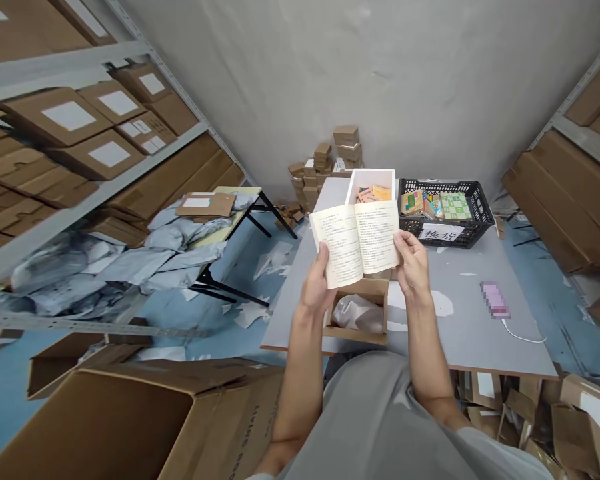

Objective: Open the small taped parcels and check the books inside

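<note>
An open book (pixel 337 243) with printed, yellowish pages is held up over the table. My left hand (pixel 317 280) grips its lower left edge, thumb on the page. On the right edge, my right hand (pixel 414 263) pinches the other page with the thumb in front. Below the book, on the near part of the table, sits an open cardboard box (pixel 379 339) with a crumpled grey plastic bag (pixel 357 315) inside. The book hides the far side of that box.
On the table (pixel 473 340) stand a white bin (pixel 373 176) and a black crate (pixel 447 238), both holding books. A phone (pixel 495 300) with a cable lies right. A large open carton (pixel 230 413) stands front left; shelves of boxes (pixel 70 117) flank the room.
</note>
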Action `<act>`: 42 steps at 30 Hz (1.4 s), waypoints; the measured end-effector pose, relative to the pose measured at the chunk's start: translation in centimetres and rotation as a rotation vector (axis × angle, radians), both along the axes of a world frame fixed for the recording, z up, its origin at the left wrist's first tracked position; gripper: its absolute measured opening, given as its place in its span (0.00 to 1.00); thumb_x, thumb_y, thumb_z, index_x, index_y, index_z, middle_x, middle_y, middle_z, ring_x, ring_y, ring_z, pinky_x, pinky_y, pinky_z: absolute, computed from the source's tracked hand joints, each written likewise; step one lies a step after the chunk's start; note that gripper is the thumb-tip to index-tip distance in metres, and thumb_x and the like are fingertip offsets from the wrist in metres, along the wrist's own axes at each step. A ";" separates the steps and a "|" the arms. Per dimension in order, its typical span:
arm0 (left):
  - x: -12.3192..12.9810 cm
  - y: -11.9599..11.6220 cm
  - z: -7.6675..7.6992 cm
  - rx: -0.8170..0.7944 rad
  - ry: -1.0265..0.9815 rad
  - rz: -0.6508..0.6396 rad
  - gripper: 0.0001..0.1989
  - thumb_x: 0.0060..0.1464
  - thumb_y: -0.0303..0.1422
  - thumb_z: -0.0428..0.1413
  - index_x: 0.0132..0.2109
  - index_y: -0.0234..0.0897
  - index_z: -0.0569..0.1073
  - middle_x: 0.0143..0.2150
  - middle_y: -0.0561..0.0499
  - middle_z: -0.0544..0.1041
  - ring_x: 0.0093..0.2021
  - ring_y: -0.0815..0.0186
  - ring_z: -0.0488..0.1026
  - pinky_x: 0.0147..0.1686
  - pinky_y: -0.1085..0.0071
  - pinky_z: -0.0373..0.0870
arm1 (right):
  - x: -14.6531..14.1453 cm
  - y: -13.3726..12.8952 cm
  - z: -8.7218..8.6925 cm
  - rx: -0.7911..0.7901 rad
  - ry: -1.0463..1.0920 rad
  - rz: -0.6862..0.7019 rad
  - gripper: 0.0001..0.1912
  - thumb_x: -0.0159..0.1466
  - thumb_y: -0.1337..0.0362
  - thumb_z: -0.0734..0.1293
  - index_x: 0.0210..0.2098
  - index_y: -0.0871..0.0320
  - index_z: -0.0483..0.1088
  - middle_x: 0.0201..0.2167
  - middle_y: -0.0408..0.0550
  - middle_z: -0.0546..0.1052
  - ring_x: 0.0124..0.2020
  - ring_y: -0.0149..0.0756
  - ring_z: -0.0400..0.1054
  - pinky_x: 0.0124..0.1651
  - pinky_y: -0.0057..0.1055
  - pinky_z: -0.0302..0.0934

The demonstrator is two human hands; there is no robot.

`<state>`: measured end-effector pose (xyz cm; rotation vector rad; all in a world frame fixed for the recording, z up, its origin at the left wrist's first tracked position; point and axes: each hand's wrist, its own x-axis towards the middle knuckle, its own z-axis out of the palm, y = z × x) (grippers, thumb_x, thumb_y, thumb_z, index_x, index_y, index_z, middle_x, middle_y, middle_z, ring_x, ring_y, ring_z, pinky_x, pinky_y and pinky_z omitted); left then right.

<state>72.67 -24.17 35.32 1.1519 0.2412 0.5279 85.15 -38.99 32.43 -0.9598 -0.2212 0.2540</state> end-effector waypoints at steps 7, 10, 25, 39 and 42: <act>-1.6 -0.7 1.9 0.126 -0.051 0.086 0.37 0.64 0.67 0.64 0.63 0.43 0.86 0.69 0.40 0.84 0.83 0.41 0.65 0.78 0.46 0.73 | -0.8 -1.1 1.4 -0.048 -0.084 0.020 0.22 0.63 0.43 0.84 0.45 0.50 0.81 0.45 0.46 0.88 0.50 0.42 0.83 0.59 0.41 0.80; -1.7 -1.1 2.4 0.124 -0.076 0.104 0.37 0.65 0.66 0.64 0.66 0.43 0.84 0.71 0.41 0.82 0.86 0.41 0.60 0.80 0.46 0.71 | -0.9 -1.2 1.4 -0.053 -0.086 0.027 0.24 0.62 0.42 0.84 0.46 0.50 0.81 0.46 0.46 0.88 0.50 0.42 0.83 0.58 0.41 0.80; -2.3 -1.7 3.5 0.197 -0.094 0.152 0.39 0.63 0.68 0.64 0.67 0.45 0.83 0.73 0.43 0.80 0.87 0.40 0.56 0.84 0.44 0.63 | -1.7 -1.5 2.0 -0.074 -0.123 0.076 0.23 0.64 0.40 0.82 0.46 0.49 0.81 0.47 0.46 0.87 0.53 0.43 0.83 0.59 0.41 0.80; -2.4 -2.2 4.0 0.185 -0.090 0.162 0.37 0.61 0.68 0.66 0.61 0.44 0.87 0.68 0.41 0.85 0.85 0.42 0.61 0.81 0.49 0.68 | -2.3 -2.2 2.8 0.019 -0.151 0.074 0.24 0.62 0.40 0.85 0.44 0.49 0.82 0.44 0.43 0.88 0.49 0.40 0.83 0.59 0.38 0.79; -2.4 -2.1 4.0 0.189 -0.107 0.153 0.37 0.62 0.67 0.66 0.63 0.45 0.86 0.69 0.42 0.84 0.85 0.42 0.62 0.81 0.50 0.69 | -2.3 -2.2 2.9 0.014 -0.149 0.078 0.24 0.62 0.40 0.85 0.44 0.49 0.82 0.44 0.44 0.88 0.49 0.41 0.83 0.59 0.39 0.79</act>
